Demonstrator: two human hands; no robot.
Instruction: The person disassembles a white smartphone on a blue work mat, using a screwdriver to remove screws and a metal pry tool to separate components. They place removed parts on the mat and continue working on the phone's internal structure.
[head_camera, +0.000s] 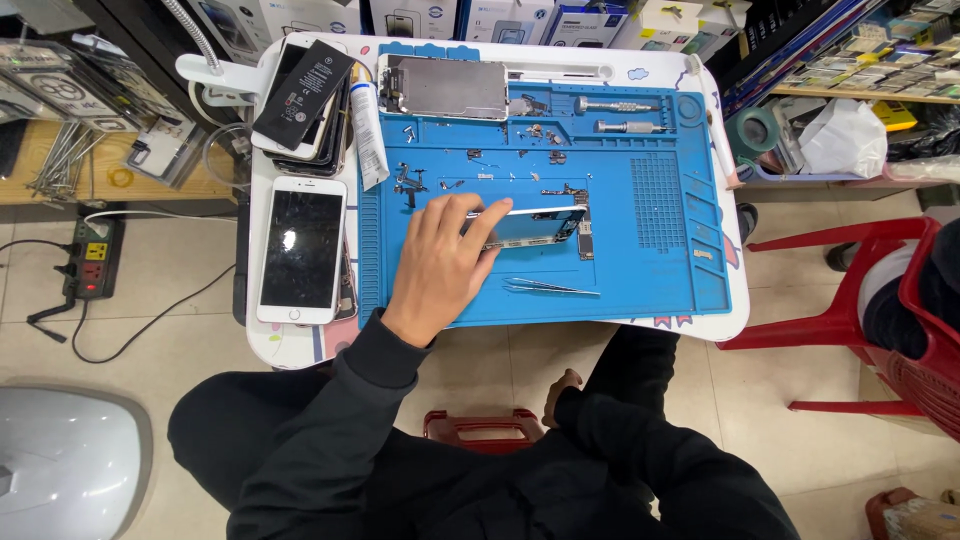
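Observation:
My left hand (440, 265) reaches over a blue repair mat (650, 270) and grips the left end of an opened phone body (545, 225), which lies flat in the middle of the mat with its circuit board showing at the right end. Thin metal tweezers (550, 289) lie just in front of the phone body, apart from my hand. Several tiny screws and small parts (470, 160) are scattered behind it. My right hand is out of sight; only dark sleeves and my lap show below the table.
A detached phone panel (445, 88) and two screwdrivers (615, 104) lie at the mat's far edge. On the left are a white phone (302, 250), a phone stack topped by a black battery (305, 95) and a white tube (368, 135). Red plastic chairs (860, 290) stand right.

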